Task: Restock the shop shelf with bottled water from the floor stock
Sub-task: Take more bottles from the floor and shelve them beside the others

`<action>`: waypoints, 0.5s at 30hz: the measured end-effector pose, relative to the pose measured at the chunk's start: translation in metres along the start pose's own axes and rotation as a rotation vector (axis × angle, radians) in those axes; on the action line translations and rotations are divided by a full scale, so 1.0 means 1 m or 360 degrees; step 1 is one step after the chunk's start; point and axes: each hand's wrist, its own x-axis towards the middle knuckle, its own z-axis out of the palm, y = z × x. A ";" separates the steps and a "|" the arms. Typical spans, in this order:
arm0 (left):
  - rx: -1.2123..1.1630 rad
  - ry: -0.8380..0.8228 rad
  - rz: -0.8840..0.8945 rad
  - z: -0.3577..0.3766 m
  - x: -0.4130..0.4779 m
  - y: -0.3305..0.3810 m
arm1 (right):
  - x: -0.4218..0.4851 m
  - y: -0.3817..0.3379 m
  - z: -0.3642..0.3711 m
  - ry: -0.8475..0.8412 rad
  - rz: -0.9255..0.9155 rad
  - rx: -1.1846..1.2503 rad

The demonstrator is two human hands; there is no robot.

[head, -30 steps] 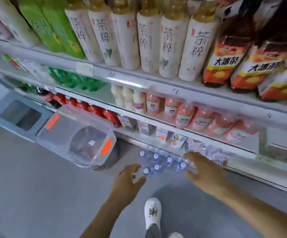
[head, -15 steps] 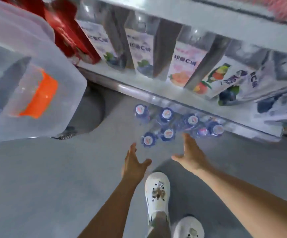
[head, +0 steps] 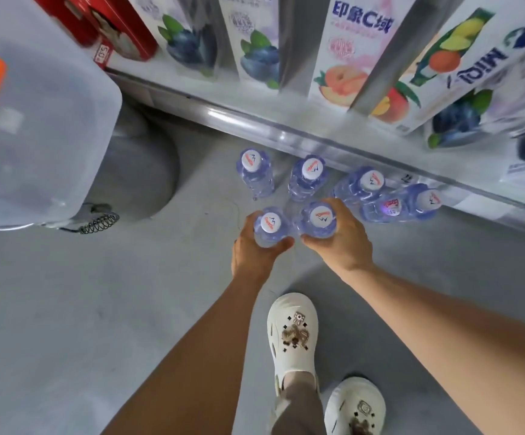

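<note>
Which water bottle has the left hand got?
The front-left bottle: the left hand grips it. Its neighbour is in the right hand; the back bottles are ungripped.

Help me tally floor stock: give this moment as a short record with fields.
left hand: grips near-left clear plastic water bottle, white cap
right hand: grips near-right water bottle
loose bottles: five, on grey floor beside shelf
bottom shelf: tall printed fruit-juice cartons
lifted yet: cannot tell
</note>
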 end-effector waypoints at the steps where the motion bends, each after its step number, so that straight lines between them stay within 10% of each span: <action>1: -0.0057 0.0006 -0.0013 -0.004 -0.005 0.004 | -0.004 -0.004 -0.009 -0.0037 -0.0024 0.0052; 15: -0.0486 -0.0447 0.0088 -0.118 -0.181 0.199 | -0.100 -0.176 -0.234 -0.0643 0.0149 0.0685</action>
